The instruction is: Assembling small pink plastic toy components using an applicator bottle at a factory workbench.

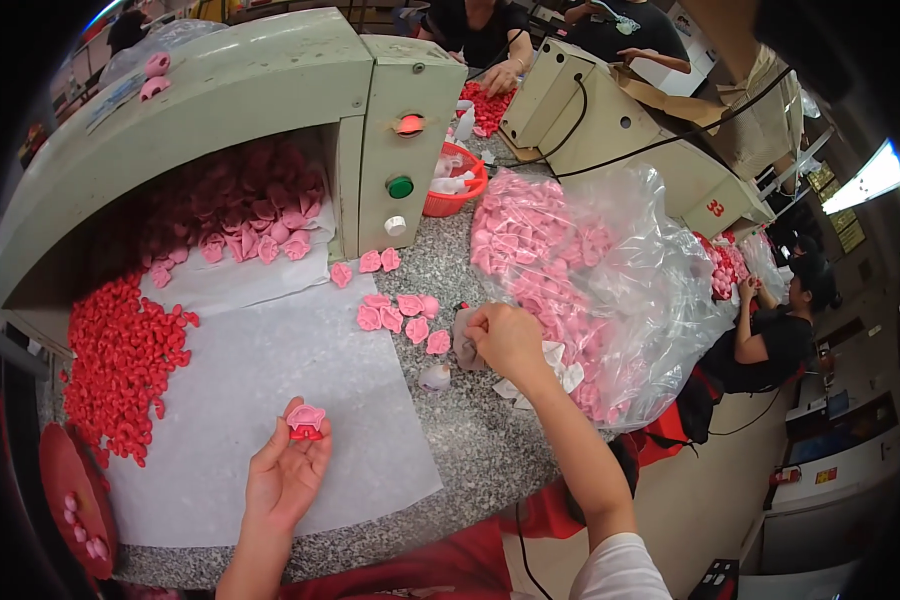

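Observation:
Upright between the thumb and fingers of my left hand (288, 468) is a small moulded piece (307, 421), pink and frilled on top with a red base. My right hand (510, 343) is closed, its fingertips pinched together at a soft grey cloth-like lump (464, 345). What lies between those fingertips is hidden. Beside the lump stands a small whitish bottle (435, 377). Several loose pink pieces (390, 318) lie on the granite table left of my right hand, and crumpled white tissue (562, 372) is under my right wrist.
A green-grey machine (220, 75) with pink pieces in its opening stands far left. Red pieces (130, 360) are heaped on white paper (270, 350). A red dish (75, 480) is near left. Clear bags (650, 290) of pink pieces lie right; a red basket (454, 204) stands behind. Other people work beyond.

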